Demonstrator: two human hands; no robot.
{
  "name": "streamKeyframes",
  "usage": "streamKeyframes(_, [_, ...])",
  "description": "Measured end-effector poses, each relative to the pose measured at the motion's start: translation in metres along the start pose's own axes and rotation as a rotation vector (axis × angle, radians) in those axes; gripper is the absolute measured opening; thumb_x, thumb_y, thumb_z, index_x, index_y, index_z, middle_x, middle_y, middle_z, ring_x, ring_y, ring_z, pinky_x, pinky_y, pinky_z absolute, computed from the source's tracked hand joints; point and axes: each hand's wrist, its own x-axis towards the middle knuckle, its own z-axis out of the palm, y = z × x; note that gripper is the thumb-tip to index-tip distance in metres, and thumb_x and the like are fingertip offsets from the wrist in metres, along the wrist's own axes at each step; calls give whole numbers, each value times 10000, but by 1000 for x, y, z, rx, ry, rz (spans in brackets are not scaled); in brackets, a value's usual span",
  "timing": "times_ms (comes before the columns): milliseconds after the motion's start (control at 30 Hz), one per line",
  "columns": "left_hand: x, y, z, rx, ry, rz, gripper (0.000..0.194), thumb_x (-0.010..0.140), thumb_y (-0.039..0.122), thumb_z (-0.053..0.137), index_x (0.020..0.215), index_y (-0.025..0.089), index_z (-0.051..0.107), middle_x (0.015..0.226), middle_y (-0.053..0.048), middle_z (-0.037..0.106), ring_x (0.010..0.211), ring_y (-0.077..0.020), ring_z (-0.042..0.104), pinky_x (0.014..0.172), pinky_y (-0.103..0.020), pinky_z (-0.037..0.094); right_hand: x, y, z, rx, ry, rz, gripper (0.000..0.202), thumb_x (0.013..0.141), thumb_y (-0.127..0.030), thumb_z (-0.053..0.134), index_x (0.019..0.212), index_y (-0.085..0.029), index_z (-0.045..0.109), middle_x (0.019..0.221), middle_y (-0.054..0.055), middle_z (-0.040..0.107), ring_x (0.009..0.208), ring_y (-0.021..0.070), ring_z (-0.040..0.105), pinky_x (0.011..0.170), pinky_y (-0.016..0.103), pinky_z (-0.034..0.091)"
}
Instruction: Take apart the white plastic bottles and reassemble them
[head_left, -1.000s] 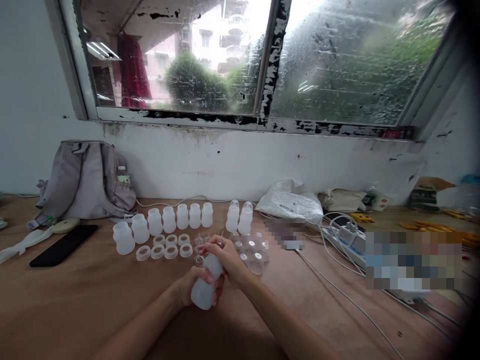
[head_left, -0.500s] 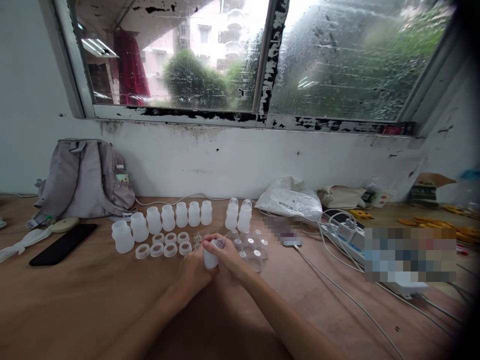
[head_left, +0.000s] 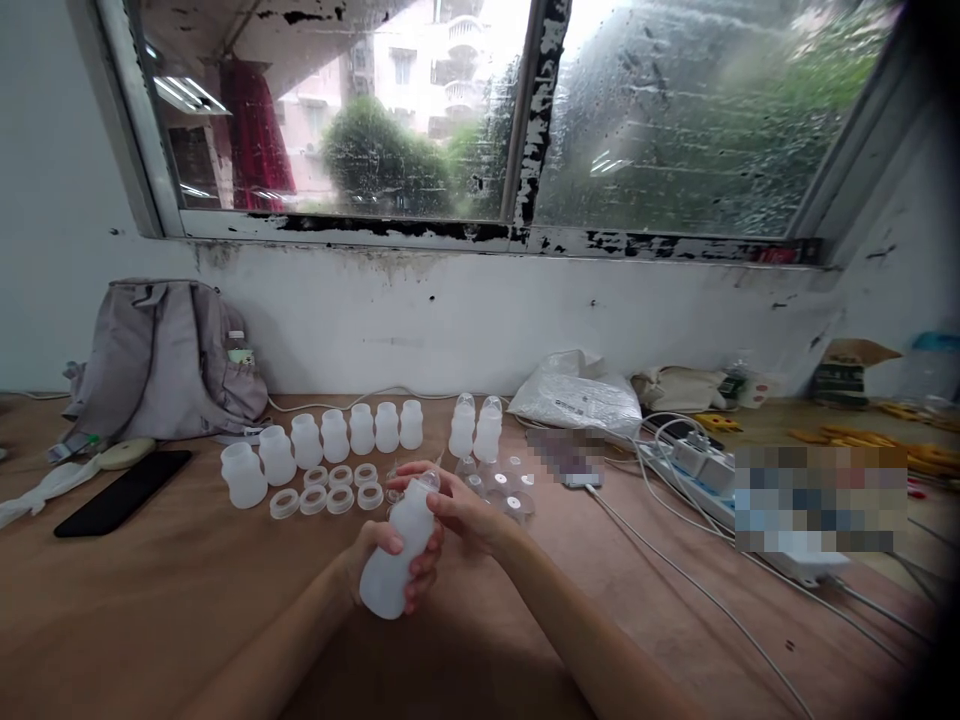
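Note:
My left hand (head_left: 367, 565) is wrapped round the body of a frosted white bottle (head_left: 394, 565), which tilts with its top up and to the right. At that top, the fingers of my right hand (head_left: 457, 505) grip a small clear cap (head_left: 429, 480). Several open frosted bottles (head_left: 336, 435) stand in a row behind, with several white rings (head_left: 313, 499) in front of them. Two capped bottles (head_left: 487, 428) stand upright further right. Several clear domed caps (head_left: 501, 480) lie just beyond my right hand, which partly hides the small clear parts there.
A grey backpack (head_left: 169, 360) and a black phone (head_left: 124, 492) lie at the left. A silvery plastic package (head_left: 577, 392), a plugged-in phone (head_left: 581, 479), white cables (head_left: 667, 572) and a power strip (head_left: 697, 488) occupy the right.
The bottle has come nearer and now shows its whole side, tilted. My left hand has moved down to its body; my right hand stays at the top, its fingers more spread.

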Motion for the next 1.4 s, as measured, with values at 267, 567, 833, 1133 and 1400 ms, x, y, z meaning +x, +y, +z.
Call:
streamKeyframes(267, [-12, 21, -3, 91, 132, 120, 318, 596, 281, 576, 866, 124, 518, 616, 13, 501, 507, -109, 516, 448, -226, 457, 10, 11, -15, -225, 398, -229, 189, 719, -334, 617, 845, -201, 575, 810, 6, 582, 743, 120, 522, 649, 236, 392])
streamKeyframes(567, [-13, 18, 10, 322, 398, -10, 292, 686, 270, 566, 944, 144, 512, 655, -9, 545, 522, -122, 541, 487, -255, 447, 11, 15, -12, -161, 477, -212, 250, 711, -394, 611, 644, -175, 513, 546, -61, 417, 475, 63, 349, 434, 200, 267])
streamKeyframes(833, [-13, 16, 6, 365, 465, -12, 379, 714, 366, 573, 1017, 154, 488, 665, -11, 549, 511, -128, 543, 474, -253, 434, 9, 15, -19, -41, 451, -161, 181, 687, -338, 634, 660, -168, 578, 568, -40, 465, 495, 72, 380, 468, 212, 292])
streamKeyframes(1133, [1, 14, 8, 459, 628, 246, 398, 700, 309, 572, 1055, 153, 484, 883, -52, 571, 773, -166, 544, 697, -275, 415, 14, 15, -37, 68, 728, -358, 197, 649, -339, 650, 768, -185, 617, 578, -45, 474, 494, 74, 403, 448, 209, 314])
streamKeyframes(1400, [3, 11, 8, 1410, 780, 326, 451, 643, 269, 654, 1051, 220, 468, 1036, -55, 512, 968, -230, 470, 859, -353, 355, 13, 12, -41, 18, 889, -380, 233, 612, -362, 648, 742, -175, 598, 593, -36, 489, 461, 77, 388, 411, 221, 303])
